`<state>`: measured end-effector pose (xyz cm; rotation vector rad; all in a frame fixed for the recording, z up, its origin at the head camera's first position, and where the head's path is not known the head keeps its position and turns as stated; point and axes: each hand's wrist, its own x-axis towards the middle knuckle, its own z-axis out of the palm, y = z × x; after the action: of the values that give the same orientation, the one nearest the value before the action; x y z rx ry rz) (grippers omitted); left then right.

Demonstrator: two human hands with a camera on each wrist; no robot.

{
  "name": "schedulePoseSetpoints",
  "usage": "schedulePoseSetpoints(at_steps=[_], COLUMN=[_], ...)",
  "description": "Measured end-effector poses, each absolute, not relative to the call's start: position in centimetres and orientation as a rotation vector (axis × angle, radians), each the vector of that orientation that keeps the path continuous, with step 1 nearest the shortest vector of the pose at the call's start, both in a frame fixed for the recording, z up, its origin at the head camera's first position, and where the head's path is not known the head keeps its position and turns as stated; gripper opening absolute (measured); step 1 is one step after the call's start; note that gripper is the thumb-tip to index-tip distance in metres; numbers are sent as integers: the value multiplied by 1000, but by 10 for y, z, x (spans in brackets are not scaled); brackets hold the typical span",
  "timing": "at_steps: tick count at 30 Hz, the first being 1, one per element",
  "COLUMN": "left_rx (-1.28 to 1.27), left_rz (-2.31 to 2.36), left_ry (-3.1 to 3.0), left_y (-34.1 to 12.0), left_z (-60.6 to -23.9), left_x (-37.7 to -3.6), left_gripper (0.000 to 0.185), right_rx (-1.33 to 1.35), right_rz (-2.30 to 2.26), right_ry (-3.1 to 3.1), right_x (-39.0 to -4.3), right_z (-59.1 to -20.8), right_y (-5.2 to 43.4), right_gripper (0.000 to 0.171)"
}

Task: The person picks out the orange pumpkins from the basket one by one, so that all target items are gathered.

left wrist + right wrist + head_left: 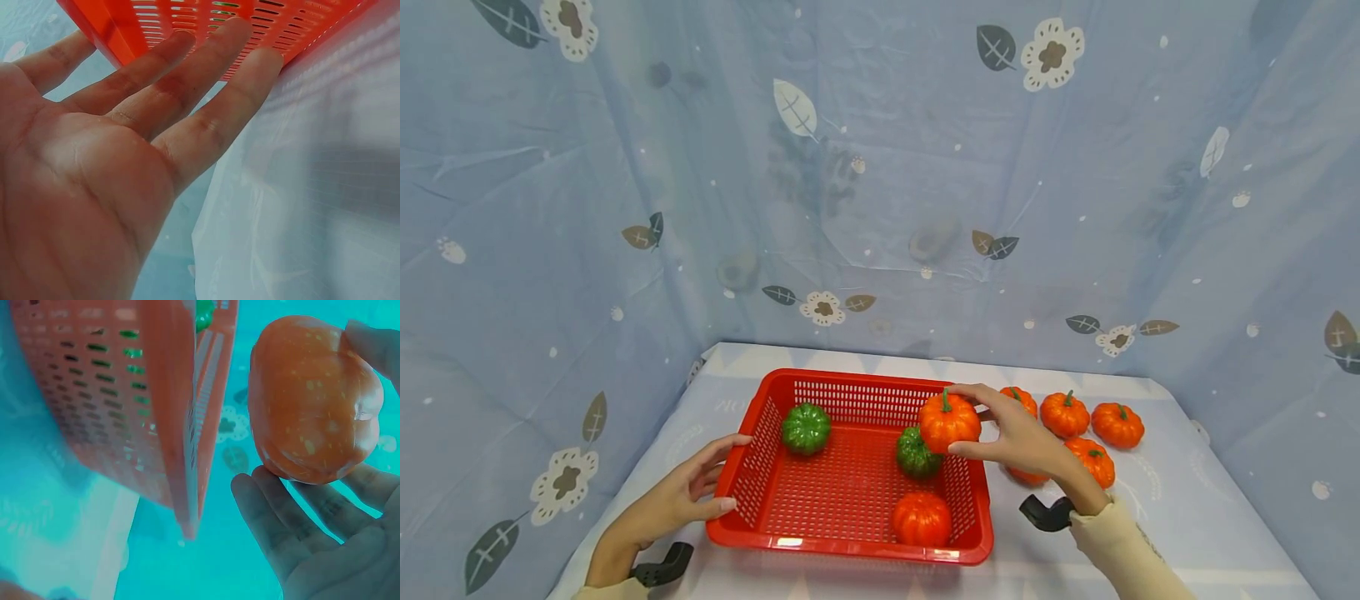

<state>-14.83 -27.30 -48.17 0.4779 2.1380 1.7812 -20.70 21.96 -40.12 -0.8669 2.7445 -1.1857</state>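
Observation:
My right hand (1018,437) holds a small orange toy pumpkin (950,423) with a green stem between thumb and fingers, above the right side of a red plastic basket (835,543). In the right wrist view the pumpkin (315,400) stands apart from the basket wall (94,394). At the basket's left end, my left hand (677,496) touches the rim and outer wall. Its fingers (212,131) look nearly straight in the left wrist view. Inside the basket lie two green pumpkins, one at left (806,428) and one at right (917,457), plus a red-orange pumpkin (922,519) near the front right corner.
Right of the basket, several orange pumpkins (1064,415) sit on the white-and-blue tablecloth (1195,517); my right hand partly hides some. A blue patterned curtain (880,183) encloses the table at the back and sides. Black wrist mounts (1047,513) are on both arms.

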Motion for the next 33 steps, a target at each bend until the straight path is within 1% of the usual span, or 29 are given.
schedulePoseSetpoints(at_steps=[4,12,18,24,33], left_rx=[456,434,490,583,445], left_rz=[1791,1803,1819,1819,1798], left_ry=[2132,2122,2093,2078,2108], left_y=[-273,-273,-274,-274,-273], left_z=[-482,-482,-482,-482,-482], left_x=[-148,-148,-148,-150,-150], left_gripper=[75,74,73,70,70], right_rx=[-808,-584,-576,-433,-233], right_rz=[-1235,-1343,-1290,-1250,-1273], right_ry=[2752,2748,2851,2956,2960], right_x=[-204,-194,-190,-181,-168], right_z=[-402,-407,-415,-425,-439], right_y=[234,260,285,312,351], right_gripper=[72,73,73,73,76])
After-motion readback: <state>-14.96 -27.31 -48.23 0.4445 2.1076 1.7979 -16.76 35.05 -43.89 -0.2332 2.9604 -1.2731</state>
